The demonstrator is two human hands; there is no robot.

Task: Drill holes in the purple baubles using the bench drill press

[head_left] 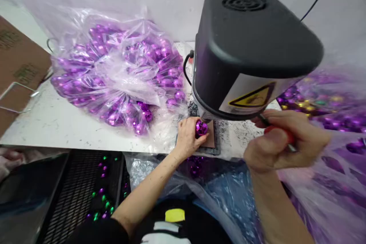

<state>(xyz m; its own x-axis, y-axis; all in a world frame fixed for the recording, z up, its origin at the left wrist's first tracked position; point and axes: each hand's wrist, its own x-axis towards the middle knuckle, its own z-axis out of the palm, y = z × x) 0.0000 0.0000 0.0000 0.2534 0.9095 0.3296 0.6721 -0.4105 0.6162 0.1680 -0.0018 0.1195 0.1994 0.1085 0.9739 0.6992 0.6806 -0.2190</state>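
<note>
My left hand [187,134] is closed on a shiny purple faceted ball [201,128], holding it over a small base plate [211,137] beneath a black machine head [257,38]. The machine's lower tip comes down close to the ball; I cannot tell whether they touch. On the right, my right hand [288,145] wraps round a lever handle with a red grip [283,133] at the machine's side. A yellow warning label [253,97] faces me from the machine. Some purple balls [196,167] lie below the table edge, in front of my body.
A clear plastic bag [126,72] full of purple balls covers the table's left half. A cardboard box [20,61] stands far left. More bagged beads [331,99] lie at right. Below the white table [37,122], a black mesh surface [77,187] holds green and purple beads.
</note>
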